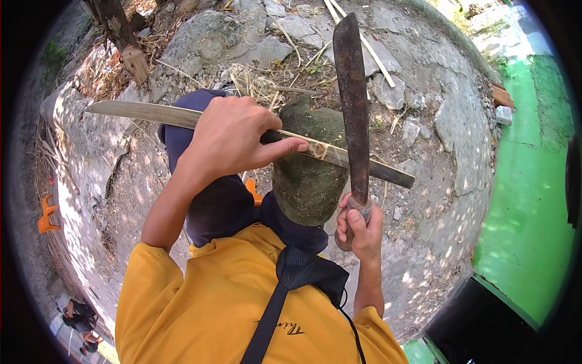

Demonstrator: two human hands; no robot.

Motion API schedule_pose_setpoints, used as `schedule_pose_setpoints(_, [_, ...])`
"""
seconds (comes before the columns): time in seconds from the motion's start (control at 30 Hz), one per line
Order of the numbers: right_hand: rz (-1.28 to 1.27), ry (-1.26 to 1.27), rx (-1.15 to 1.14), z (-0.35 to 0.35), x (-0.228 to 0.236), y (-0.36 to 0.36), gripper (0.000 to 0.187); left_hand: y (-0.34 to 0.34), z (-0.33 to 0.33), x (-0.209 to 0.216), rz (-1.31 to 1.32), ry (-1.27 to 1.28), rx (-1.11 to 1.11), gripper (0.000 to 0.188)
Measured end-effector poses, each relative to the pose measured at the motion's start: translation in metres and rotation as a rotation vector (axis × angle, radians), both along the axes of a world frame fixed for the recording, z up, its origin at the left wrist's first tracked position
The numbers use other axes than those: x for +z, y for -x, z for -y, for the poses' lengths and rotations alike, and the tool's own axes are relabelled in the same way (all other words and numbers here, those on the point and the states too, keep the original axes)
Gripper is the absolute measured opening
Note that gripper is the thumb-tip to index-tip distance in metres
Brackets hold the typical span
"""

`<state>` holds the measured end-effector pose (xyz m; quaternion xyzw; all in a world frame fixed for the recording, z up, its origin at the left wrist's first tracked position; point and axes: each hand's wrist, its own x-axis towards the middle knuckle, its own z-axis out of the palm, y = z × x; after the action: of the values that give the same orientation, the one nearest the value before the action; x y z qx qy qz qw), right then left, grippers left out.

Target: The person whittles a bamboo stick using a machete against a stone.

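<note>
My left hand (233, 133) is wrapped over a split length of bamboo (348, 159), its thumb lying along the near edge beside a node. The bamboo lies slantwise across my lap, its pale end out to the left and its darker end to the right. In my right hand (364, 230) is the handle of a machete (353, 97), with the dark, rust-stained blade pointing up and away from me. That blade crosses the bamboo near its right end; whether they touch I cannot tell. Beneath the bamboo, a worn grey-green pad (306, 191) covers my right leg.
Cracked stony ground (442, 242) surrounds me, with pale bamboo strips (370, 51) and dry shavings beyond my knees. A wooden post (124, 42) stands far left. Part of an orange plastic seat (253, 192) shows under me. At right is a green surface (515, 200); another person (80, 318) is lower left.
</note>
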<state>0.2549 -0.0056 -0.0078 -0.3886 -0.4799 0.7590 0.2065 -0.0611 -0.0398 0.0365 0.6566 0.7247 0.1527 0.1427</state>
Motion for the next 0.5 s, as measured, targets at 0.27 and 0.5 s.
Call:
schedule_pose_setpoints(0.27, [0.384, -0.491, 0.129, 0.007, -0.001, -0.024, 0.028, -0.001, -0.004, 0.001, 0.012, -0.008, -0.018, 0.066])
schedule_pose_setpoints(0.5, [0.501, -0.650, 0.182, 0.011, 0.010, -0.030, 0.034, 0.000, -0.001, 0.001, -0.013, -0.009, -0.017, 0.060])
